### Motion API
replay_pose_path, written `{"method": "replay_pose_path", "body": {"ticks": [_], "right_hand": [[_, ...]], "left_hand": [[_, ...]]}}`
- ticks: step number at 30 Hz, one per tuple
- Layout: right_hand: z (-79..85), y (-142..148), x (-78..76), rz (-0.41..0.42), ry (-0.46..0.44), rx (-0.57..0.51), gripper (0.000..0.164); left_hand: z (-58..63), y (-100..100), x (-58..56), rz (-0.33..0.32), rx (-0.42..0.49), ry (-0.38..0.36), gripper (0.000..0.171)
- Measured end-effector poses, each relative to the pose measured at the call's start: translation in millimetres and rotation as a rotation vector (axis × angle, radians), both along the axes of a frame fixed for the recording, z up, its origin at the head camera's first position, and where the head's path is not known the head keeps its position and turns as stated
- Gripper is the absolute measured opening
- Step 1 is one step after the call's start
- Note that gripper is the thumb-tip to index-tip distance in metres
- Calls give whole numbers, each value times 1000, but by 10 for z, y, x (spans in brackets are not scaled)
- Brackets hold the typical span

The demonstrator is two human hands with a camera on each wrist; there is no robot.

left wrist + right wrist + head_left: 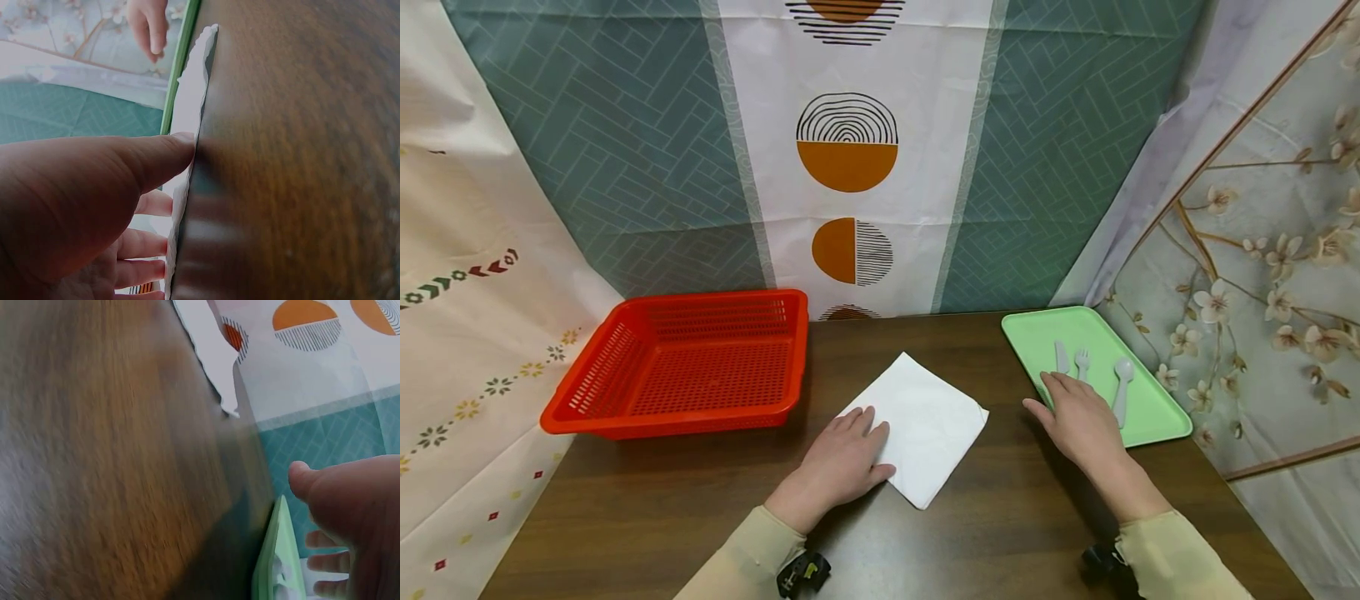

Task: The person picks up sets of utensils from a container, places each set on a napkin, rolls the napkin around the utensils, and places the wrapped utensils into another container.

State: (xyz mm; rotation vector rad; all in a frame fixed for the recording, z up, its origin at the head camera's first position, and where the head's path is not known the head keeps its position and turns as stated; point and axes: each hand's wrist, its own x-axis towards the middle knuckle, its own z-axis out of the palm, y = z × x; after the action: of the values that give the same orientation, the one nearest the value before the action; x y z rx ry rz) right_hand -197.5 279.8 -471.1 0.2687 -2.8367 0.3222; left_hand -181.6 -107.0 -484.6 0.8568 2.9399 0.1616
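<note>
A folded white napkin (928, 429) lies turned cornerwise on the brown table. My left hand (838, 460) rests on its left edge, fingers spread and thumb at the near side; the left wrist view shows the thumb and fingertips against the napkin (190, 103). Over the near left part of a light green tray (1150, 412) hovers my right hand (1082, 421), fingers extended and holding nothing. On that tray lie a grey knife (1061, 357), a fork (1082, 362) and a spoon (1122, 392), side by side. The hand covers the lower ends of the knife and fork.
A red plastic basket (711, 367) with perforated walls stands at the back left. Behind the table hangs a patterned cloth (865, 250), and a floral curtain (1262, 275) borders the right side, close to the tray.
</note>
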Motion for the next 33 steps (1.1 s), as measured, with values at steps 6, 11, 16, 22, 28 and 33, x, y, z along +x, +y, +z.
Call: {"method": "replay_pose_path", "body": {"ticks": [6, 11, 16, 22, 28, 33], "right_hand": [[-35, 100, -77, -56, 26, 23, 57], [-90, 189, -128, -79, 27, 53, 55], [-83, 230, -160, -97, 7, 71, 54], [-67, 247, -206, -104, -23, 77, 50], [-75, 268, -247, -96, -6, 73, 39], [-88, 277, -292, -90, 1, 75, 29]], "left_hand": [[-17, -7, -11, 0, -2, 7, 67], [-25, -5, -6, -4, -5, 10, 67], [-18, -1, 2, 4, -14, 4, 68], [-22, -2, -4, 5, -20, 2, 68], [-29, -3, 1, 7, -18, -1, 68], [-25, -2, -1, 9, -17, 3, 69]]}}
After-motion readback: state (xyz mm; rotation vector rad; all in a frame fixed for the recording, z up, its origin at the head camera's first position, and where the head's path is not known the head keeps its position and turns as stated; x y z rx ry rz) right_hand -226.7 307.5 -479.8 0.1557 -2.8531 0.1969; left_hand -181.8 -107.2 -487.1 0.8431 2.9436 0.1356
